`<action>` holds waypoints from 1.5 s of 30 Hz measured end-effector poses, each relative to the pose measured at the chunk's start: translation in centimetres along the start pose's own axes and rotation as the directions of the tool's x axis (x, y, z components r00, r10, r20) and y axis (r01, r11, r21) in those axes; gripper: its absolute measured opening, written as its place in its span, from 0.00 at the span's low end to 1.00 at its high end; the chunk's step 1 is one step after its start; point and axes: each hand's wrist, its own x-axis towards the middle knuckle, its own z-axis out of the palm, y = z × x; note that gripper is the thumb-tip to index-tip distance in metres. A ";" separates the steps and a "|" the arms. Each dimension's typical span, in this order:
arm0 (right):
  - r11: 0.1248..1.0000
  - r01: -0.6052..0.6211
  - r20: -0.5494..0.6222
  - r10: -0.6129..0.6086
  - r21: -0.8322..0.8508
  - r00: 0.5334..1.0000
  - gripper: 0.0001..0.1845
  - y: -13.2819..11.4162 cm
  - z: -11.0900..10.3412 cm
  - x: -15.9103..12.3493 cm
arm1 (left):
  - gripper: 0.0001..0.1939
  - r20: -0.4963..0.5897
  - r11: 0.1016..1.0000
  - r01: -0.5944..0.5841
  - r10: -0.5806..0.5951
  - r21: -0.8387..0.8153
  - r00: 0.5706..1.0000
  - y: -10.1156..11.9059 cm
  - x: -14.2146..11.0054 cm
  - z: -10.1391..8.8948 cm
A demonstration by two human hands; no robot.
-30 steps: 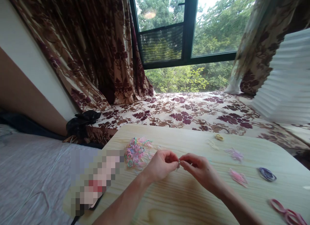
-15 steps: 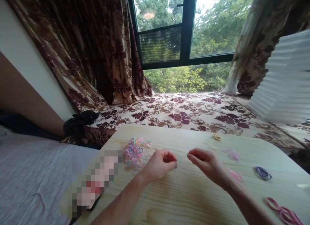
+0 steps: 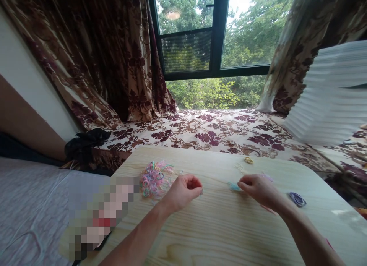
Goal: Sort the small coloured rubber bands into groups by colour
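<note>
My left hand hovers over the wooden table, thumb and fingers curled into a pinch. A tiny bluish bit shows at its fingertips, too small to name. To its left lies a tangled heap of small multicoloured elastic bands. My right hand is closed, its fingertips at the edge of a small light-blue bunch of bands; whether a band is between them is hidden. Past that hand are a yellow hair tie, pale cream bands and a partly covered lilac bunch.
A dark purple hair tie bundle lies on the table's right side. A blurred-out object lies along its left edge. Behind is a floral-covered window ledge; white pleated material hangs at right.
My right hand has moved right, away from my left, uncovering the light-blue bunch. My left hand keeps its pinch. The whole view has shifted slightly.
</note>
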 end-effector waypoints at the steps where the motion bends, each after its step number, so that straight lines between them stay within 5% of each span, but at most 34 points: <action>1: 1.000 -0.002 0.010 0.002 -0.003 1.000 0.15 0.1 0.0 0.0 | 0.04 -0.004 1.000 -0.001 0.001 0.001 1.000 -0.1 0.0 0.0; 10: 1.000 -0.018 -0.081 0.017 -0.013 0.997 0.18 0.4 -0.9 -0.2 | 0.10 -0.041 1.000 0.013 -0.013 -0.008 0.999 0.1 0.0 0.2; 13: 0.985 0.091 -0.123 -0.073 0.145 0.990 0.18 -1.5 -0.5 -0.6 | 0.08 -0.082 0.999 0.007 -0.011 -0.042 0.997 0.6 -0.2 0.4; 19: 0.842 0.261 -0.009 -0.292 0.472 0.956 0.15 -6.6 2.7 -1.9 | 0.07 -0.133 0.992 -0.020 0.004 -0.124 0.991 0.7 -0.1 0.5; 24: 0.882 0.319 -0.163 -0.278 0.348 0.946 0.09 -8.3 4.9 -2.8 | 0.07 -0.166 0.987 -0.039 0.013 -0.153 0.986 0.7 -0.1 0.5; 30: 0.885 0.403 -0.294 -0.331 0.234 0.897 0.10 -8.5 4.9 -2.9 | 0.06 -0.155 0.979 -0.045 0.014 -0.201 0.988 0.9 -0.2 0.8; 45: 0.859 0.399 -0.261 -0.325 0.322 0.909 0.12 -8.1 5.1 -2.5 | 0.05 -0.181 0.972 -0.058 0.016 -0.229 0.983 1.0 -0.1 0.8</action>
